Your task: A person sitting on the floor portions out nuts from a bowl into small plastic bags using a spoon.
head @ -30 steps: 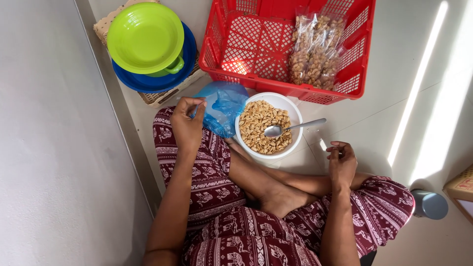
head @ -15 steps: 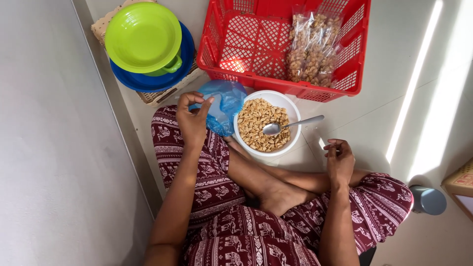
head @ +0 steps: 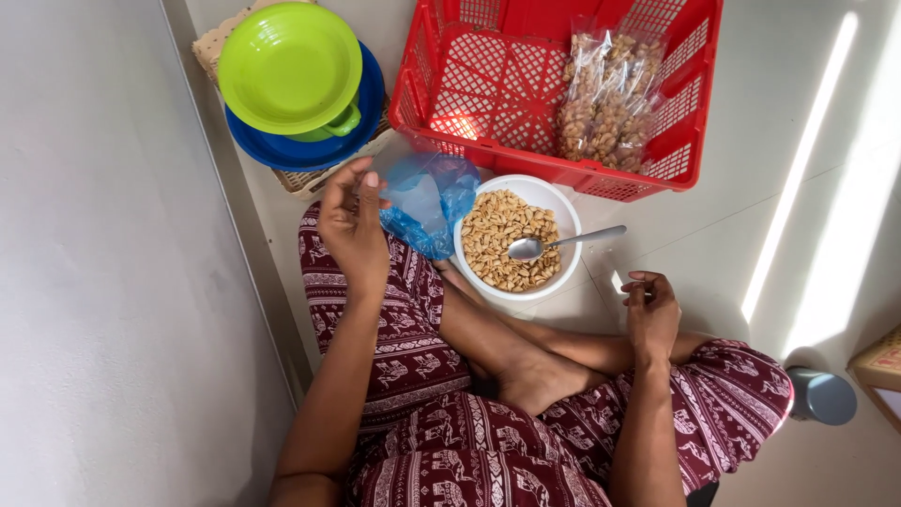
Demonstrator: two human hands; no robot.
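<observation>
One thin blue plastic bag (head: 427, 202), light, limp and slippery by the look of it, is pinched at its top edge by the left hand (head: 352, 225) beside the white bowl of peanuts (head: 514, 237), while the right hand (head: 649, 310) rests loosely curled, holding nothing visible.

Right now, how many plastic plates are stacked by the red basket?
2 show: a green plate on top, a blue plate beneath it, left of the red basket. More may be hidden between.

one white bowl (head: 517, 238), one spoon (head: 561, 243), one red basket (head: 488, 84), two plates (head: 291, 75).
</observation>
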